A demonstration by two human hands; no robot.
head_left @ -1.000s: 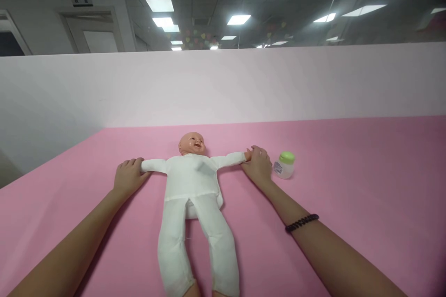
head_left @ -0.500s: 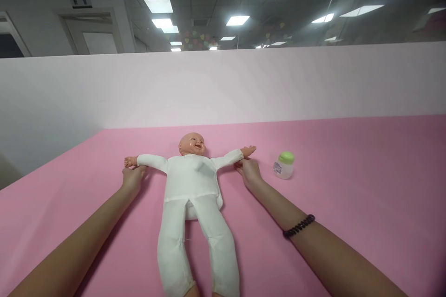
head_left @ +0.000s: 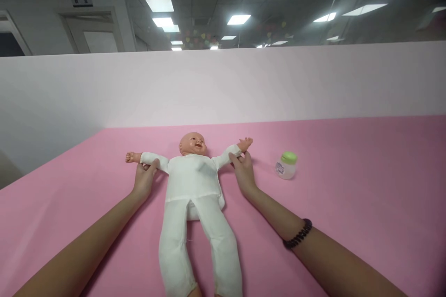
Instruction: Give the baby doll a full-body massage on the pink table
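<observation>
A baby doll (head_left: 193, 178) in white cloth lies on its back on the pink surface (head_left: 334, 213), head away from me and arms stretched out to both sides. My left hand (head_left: 144, 180) grips the doll's arm on the left, thumb on top of the sleeve near the wrist. On the other side, my right hand (head_left: 244, 172) holds the doll's right-hand sleeve between thumb and fingers, and that arm angles upward. The doll's feet are cut off by the bottom edge of the view.
A small clear jar with a green lid (head_left: 286, 165) stands to the right of my right hand. A white wall panel (head_left: 223, 86) rises behind the pink surface. I wear a black coiled band (head_left: 298, 234) on my right forearm.
Both my hands have moved inward and up onto the doll's sleeves from beneath its arms. The doll's arms are lifted slightly, the right-hand one more tilted.
</observation>
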